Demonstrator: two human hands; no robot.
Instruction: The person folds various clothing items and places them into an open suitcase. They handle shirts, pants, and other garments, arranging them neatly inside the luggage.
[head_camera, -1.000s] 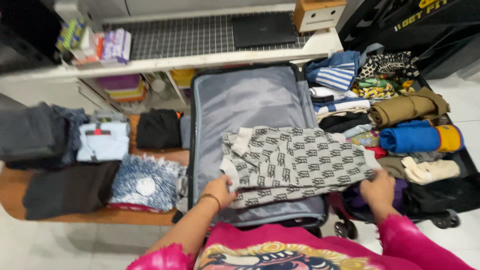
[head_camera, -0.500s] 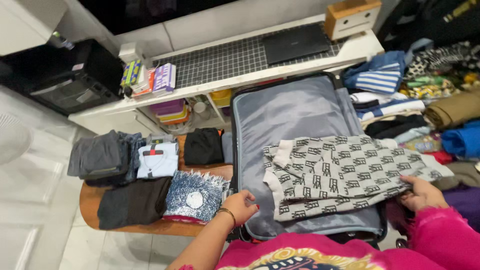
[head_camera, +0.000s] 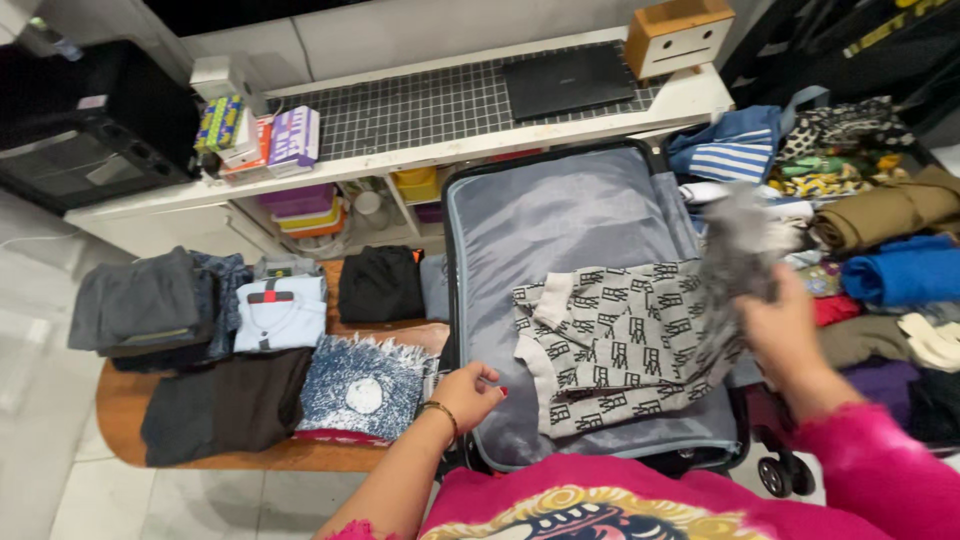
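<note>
Right hand (head_camera: 785, 335) was raised over the right edge of the suitcase lid (head_camera: 560, 215), fingers clamped on the right end of the patterned sweater (head_camera: 610, 340). That lifted end was motion-blurred to a grey smear; exact grip and how much fabric was in hand could not be made out. Left hand (head_camera: 468, 392) sat at the lid's front-left corner, fingers loosely curled, touching the rim; whether it pinched anything could not be told. A thin bracelet (head_camera: 437, 410) was on that wrist.

Sweater lay folded on the grey zipped lid, front half of it. Long axis ran left-right across the lid, left end with pale cuffs flat, right end pulled up and toward the person. Lid's near edge was partly cut off by the pink top (head_camera: 600, 505).

Right of the lid, the open suitcase half (head_camera: 880, 230) held rolled clothes: a blue roll (head_camera: 900, 268), an olive roll (head_camera: 880, 212), a striped item (head_camera: 735, 150). Its far right was cut off by the frame.

Left of the lid, a wooden bench (head_camera: 120, 410) carried 6 or so folded stacks, including a blue-white fringed piece (head_camera: 362, 388) just beside the left hand, and a black fold (head_camera: 380, 283). A white shelf (head_camera: 440, 105) ran behind.
</note>
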